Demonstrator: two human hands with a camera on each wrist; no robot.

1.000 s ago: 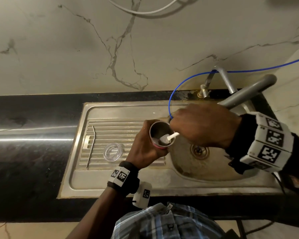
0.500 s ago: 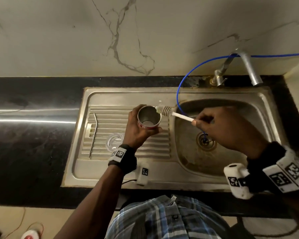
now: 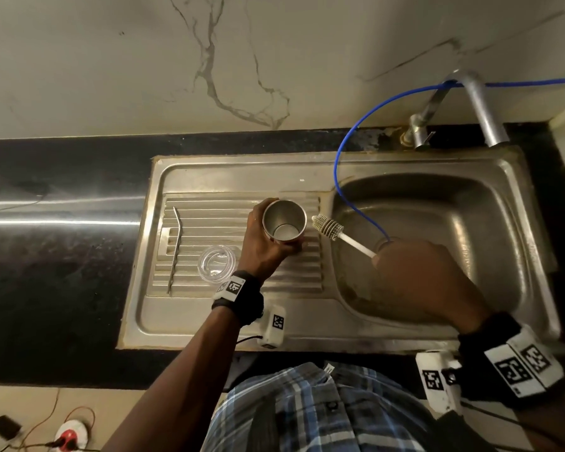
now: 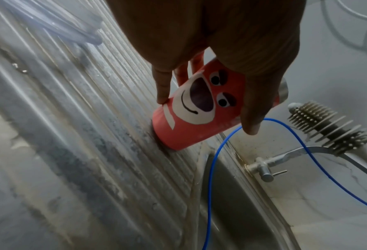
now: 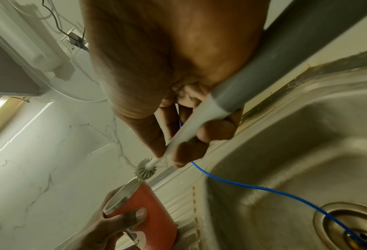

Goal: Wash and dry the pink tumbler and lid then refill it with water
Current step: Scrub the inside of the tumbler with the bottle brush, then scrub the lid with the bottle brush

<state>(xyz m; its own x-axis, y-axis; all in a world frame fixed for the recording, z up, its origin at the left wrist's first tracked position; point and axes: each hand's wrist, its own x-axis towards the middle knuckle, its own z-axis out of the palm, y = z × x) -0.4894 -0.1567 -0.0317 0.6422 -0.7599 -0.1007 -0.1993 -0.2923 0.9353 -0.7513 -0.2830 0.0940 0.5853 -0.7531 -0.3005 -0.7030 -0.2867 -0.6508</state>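
The pink tumbler (image 3: 284,225) with a bear face (image 4: 199,104) stands upright on the ribbed drainboard (image 3: 209,216), its steel mouth open to the head view. My left hand (image 3: 261,246) grips it round the side (image 5: 144,211). My right hand (image 3: 418,278) holds the white handle of a bottle brush (image 3: 328,226) over the basin; the brush head (image 4: 328,125) hangs just right of the tumbler rim, outside it (image 5: 145,170). The clear lid (image 3: 216,264) lies flat on the drainboard, left of my left wrist.
A bent metal straw (image 3: 176,246) lies at the drainboard's left side. A blue hose (image 3: 346,158) runs from the wall into the drain (image 5: 354,226). The tap (image 3: 480,109) stands behind the steel sink basin (image 3: 454,203). Black counter (image 3: 62,256) extends left.
The brush has come out of the tumbler and drawn away to the right. My left hand has lowered the tumbler onto the drainboard.
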